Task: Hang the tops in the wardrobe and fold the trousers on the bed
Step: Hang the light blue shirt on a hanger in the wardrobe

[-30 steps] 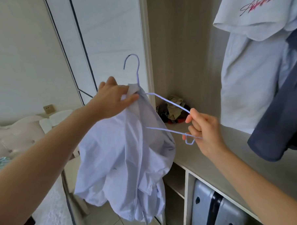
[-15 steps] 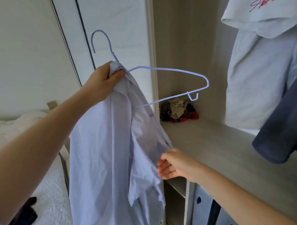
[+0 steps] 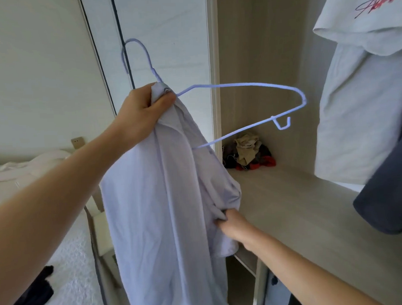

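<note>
Nearby, crumpled clothes (image 3: 248,153) sit on the pale wardrobe shelf (image 3: 313,205).

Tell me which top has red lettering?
The white T-shirt hanging top right; the lilac shirt being held and the navy top beside it show none.

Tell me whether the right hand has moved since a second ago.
Yes. The right hand let go of the thin lilac wire hanger and dropped, well below the crumpled clothes pile, to grip the pale lilac shirt.
</note>
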The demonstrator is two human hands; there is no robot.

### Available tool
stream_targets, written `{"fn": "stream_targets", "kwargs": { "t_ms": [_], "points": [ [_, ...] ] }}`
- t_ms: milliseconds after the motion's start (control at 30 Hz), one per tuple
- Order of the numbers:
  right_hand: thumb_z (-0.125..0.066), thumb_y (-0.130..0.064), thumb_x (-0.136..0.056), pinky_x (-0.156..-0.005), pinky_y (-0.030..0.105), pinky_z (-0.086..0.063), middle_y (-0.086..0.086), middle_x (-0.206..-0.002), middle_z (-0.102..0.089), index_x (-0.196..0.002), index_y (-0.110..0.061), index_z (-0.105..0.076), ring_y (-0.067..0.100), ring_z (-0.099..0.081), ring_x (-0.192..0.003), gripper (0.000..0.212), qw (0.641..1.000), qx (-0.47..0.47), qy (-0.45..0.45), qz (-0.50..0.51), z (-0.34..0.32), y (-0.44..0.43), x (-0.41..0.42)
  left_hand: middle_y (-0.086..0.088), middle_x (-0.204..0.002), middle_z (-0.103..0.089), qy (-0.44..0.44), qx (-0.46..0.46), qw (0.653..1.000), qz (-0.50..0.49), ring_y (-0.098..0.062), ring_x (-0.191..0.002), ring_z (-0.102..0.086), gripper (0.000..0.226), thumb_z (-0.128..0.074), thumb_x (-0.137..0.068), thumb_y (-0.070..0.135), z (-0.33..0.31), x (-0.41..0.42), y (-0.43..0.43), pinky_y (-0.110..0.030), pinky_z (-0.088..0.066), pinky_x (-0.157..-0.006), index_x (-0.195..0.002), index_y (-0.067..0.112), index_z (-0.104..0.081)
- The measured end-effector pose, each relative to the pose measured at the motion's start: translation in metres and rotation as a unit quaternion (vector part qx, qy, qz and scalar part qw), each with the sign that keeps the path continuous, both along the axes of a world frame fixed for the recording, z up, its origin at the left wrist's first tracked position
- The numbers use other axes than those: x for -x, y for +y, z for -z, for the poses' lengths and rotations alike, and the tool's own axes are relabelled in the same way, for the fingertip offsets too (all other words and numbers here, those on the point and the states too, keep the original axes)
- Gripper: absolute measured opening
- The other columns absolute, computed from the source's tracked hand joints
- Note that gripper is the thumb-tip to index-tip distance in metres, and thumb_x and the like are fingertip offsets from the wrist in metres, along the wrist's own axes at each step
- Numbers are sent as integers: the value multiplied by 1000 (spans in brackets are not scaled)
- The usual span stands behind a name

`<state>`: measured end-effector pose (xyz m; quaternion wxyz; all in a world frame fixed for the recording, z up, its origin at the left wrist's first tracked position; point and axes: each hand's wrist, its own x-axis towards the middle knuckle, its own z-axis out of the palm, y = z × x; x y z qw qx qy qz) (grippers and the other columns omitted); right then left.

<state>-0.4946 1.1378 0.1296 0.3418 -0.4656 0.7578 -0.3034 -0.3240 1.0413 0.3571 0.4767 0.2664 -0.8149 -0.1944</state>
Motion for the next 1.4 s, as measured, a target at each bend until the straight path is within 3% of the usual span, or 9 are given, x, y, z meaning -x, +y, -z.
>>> {"fn": "stream_targets", "kwargs": {
  "t_ms": [333,500,667,800,900,1000,1133,1267,1400],
  "points": [
    [-70,-26,-88,-56,23,-45,-1,-76,-68,-83,-14,-64,16,-63,-70,14,997,-3,-76,-14,-68,22,95,-24,-59,-46,-104,56,983,-144,-21,-59,-37,54,-63,-94,35,36,-34,-30,-27,-27,-52,-63,-6,-47],
    [-72,-32,-86,-57,26,-34,8,-68,-51,-70,-12,-59,18,-47,-62,29,994,95,-31,47,-97,18,127,-2,-52,-27,-125,31,986,-106,-11,-50,-24,58,-68,-90,38,48,-32,-38,-25,-22,-48,-53,10,-32],
    [-63,-22,-92,-52,28,-22,7,-61,-35,-69,-8,-48,18,-34,-57,30,972,213,33,96,-128,20,137,8,-41,-31,-287,116,949,-69,-13,-40,-33,69,-33,-70,90,60,-28,-42,-24,-28,-45,-49,24,-36],
    [-56,-23,-97,-54,23,-35,9,-67,-48,-78,1,-61,9,-47,-57,31,961,271,12,57,-157,36,113,11,-50,-37,-338,144,924,-105,-18,-53,-43,47,-44,-90,64,69,-12,-41,-32,-36,-55,-66,26,-56],
    [-50,-31,-100,-62,23,-40,4,-73,-55,-94,1,-67,13,-49,-69,36,963,235,-65,-117,-181,51,82,5,-47,-40,-273,96,950,-116,-15,-48,-39,42,-59,-94,43,69,-2,-44,-33,-32,-52,-60,20,-49],
    [-52,-31,-98,-81,20,-49,-3,-100,-72,-113,-13,-71,8,-65,-90,30,952,250,58,-169,-191,47,74,0,-48,-31,-161,43,981,-98,-14,-48,-23,54,-66,-91,34,61,1,-46,-27,-25,-48,-54,1,-44],
    [-61,-15,-94,-97,11,-34,-8,-123,-58,-131,-25,-60,4,-49,-116,39,899,265,283,-203,-172,25,84,10,-49,-22,-95,-6,994,-48,-10,-49,-22,59,-70,-89,29,53,6,-40,-25,-18,-46,-50,18,-27],
    [-64,-11,-89,-86,10,-34,-18,-106,-45,-138,-33,-48,-2,-46,-97,56,893,311,294,-136,-165,16,88,9,-49,-21,-83,-32,995,-36,-10,-49,-22,59,-70,-89,27,52,11,-39,-24,-18,-46,-52,20,-25],
    [-70,-16,-87,-72,6,-38,-14,-92,-57,-117,-24,-65,-8,-53,-83,32,902,307,279,-120,-168,17,97,10,-50,-22,-64,-45,997,-1,-9,-49,-23,56,-70,-90,26,53,13,-35,-21,-20,-45,-53,15,-29]
  ]
}}
